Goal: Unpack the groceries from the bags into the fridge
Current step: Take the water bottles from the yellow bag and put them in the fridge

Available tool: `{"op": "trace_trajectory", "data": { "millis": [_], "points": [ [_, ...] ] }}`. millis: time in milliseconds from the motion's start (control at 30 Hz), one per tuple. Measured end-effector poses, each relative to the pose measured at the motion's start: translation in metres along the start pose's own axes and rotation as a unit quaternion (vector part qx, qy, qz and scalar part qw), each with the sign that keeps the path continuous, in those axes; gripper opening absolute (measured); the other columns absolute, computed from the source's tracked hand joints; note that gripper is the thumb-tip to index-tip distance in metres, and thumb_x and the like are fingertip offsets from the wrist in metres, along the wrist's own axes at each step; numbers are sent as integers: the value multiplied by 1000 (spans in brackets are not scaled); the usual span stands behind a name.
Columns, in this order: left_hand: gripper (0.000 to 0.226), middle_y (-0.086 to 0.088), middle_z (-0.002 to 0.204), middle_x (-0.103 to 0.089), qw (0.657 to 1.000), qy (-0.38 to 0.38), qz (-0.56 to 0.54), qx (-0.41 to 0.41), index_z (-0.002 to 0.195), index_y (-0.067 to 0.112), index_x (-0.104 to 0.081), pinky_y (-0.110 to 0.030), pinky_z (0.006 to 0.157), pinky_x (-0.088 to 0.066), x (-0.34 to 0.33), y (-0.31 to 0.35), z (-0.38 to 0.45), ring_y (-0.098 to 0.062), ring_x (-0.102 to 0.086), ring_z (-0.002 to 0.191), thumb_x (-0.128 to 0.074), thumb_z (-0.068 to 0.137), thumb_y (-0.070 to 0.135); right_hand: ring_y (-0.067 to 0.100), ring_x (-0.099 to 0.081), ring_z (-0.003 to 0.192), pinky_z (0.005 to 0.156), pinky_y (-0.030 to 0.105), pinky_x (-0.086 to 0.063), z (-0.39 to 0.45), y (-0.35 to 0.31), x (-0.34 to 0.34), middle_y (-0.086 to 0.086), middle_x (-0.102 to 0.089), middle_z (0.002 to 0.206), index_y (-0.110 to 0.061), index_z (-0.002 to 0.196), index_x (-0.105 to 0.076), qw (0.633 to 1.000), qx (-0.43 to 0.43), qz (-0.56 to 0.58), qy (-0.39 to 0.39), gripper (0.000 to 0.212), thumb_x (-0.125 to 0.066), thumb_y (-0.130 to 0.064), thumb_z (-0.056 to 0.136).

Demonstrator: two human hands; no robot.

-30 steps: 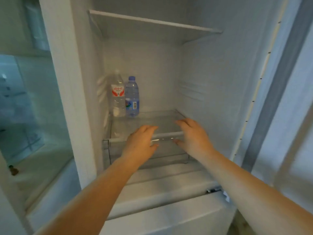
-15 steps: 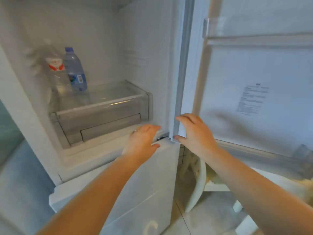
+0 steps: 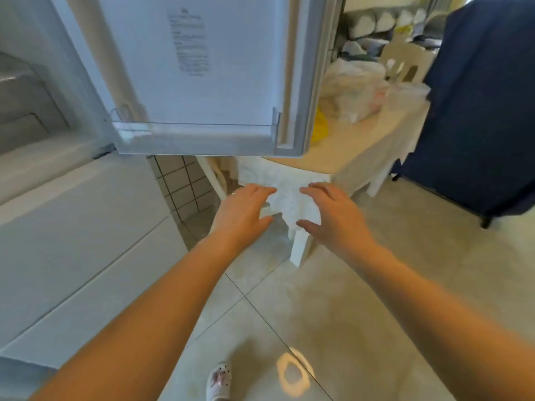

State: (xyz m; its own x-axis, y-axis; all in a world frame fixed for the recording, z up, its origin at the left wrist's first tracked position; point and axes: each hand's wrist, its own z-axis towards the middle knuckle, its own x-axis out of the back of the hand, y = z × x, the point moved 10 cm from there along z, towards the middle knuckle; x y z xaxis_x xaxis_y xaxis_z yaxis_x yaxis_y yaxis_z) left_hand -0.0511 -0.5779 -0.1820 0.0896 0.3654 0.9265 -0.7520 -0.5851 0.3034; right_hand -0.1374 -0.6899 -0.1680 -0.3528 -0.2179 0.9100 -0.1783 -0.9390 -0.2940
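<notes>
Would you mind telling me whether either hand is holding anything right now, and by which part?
Nothing is held: the left hand and right hand are both empty, fingers spread in the air.

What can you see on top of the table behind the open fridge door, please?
On the table lie white plastic grocery bags and something yellow. The fridge door covers the table's left part, and the bags' contents cannot be made out.
</notes>
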Motion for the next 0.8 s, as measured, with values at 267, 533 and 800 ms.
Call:
{"op": "trace_trajectory", "data": {
  "millis": [267,533,800],
  "points": [
    [58,-1,140,-45,996,-84,-18,-32,139,24,-39,-37,101,-40,-88,77,29,-21,-44,125,-62,87,35,24,-49,117,92,35,-42,-46,139,7,5,-53,127,-16,128,-52,996,-85,-22,-14,61,-75,-34,74],
    [55,1,140,-44,995,-81,-45,-47,138,27,-40,-35,99,-39,-138,111,155,-20,-45,124,-61,88,35,24,-42,126,104,35,-36,21,250,5,6,-46,136,-16,135,-45,993,-108,-33,-30,64,-71,-35,80],
    [55,-2,137,-48,994,-49,-94,-36,136,23,-44,-36,101,-39,-162,117,308,-21,-46,123,-65,85,32,23,-36,131,106,35,-33,146,339,18,5,-40,142,-18,138,-41,994,-94,-45,-38,65,-68,-36,82]
  ]
}}
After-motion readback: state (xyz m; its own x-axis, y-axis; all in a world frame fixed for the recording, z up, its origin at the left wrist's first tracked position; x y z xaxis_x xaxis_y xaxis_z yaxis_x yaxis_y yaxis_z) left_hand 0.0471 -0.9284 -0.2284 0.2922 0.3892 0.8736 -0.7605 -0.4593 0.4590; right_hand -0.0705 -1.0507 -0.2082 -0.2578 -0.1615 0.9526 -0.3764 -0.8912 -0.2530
